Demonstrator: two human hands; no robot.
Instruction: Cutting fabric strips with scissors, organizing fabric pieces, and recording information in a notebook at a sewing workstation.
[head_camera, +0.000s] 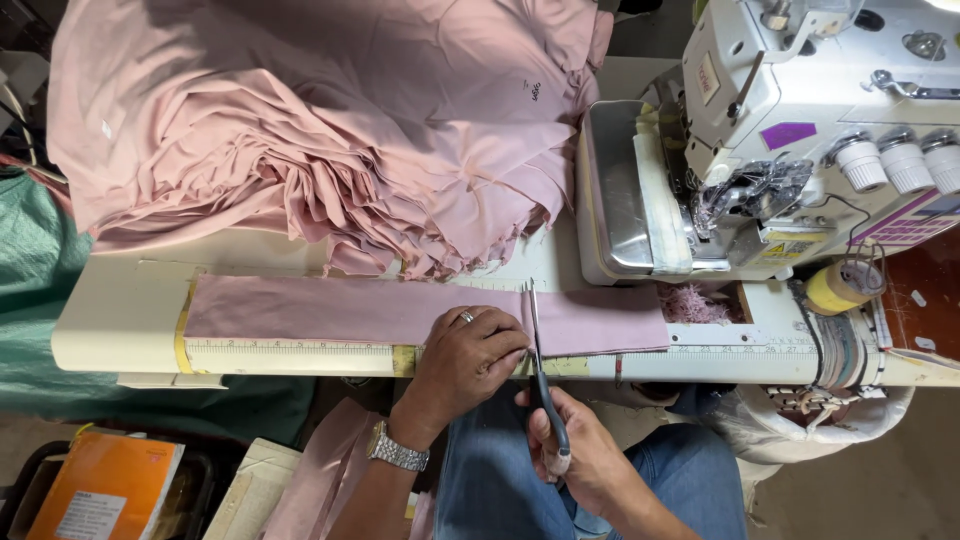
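A long pink fabric strip (330, 308) lies flat along the front of the cream table (110, 320), over a yellow-ended ruler (290, 358) fixed at the table's edge. My left hand (468, 352), with a ring and a metal wristwatch, presses down on the strip. My right hand (580, 450) grips black-handled scissors (540, 370). Their blades point away from me and lie across the strip just right of my left fingers. A shorter piece of the strip (605, 322) extends to the right of the blades.
A big heap of pink fabric (330, 130) covers the back of the table. A white overlock sewing machine (800, 130) stands at the right, with pink scraps (692, 303) in an opening beside it. A yellow tape roll (835, 288), an orange box (105, 490) and a white sack (820, 415) are nearby.
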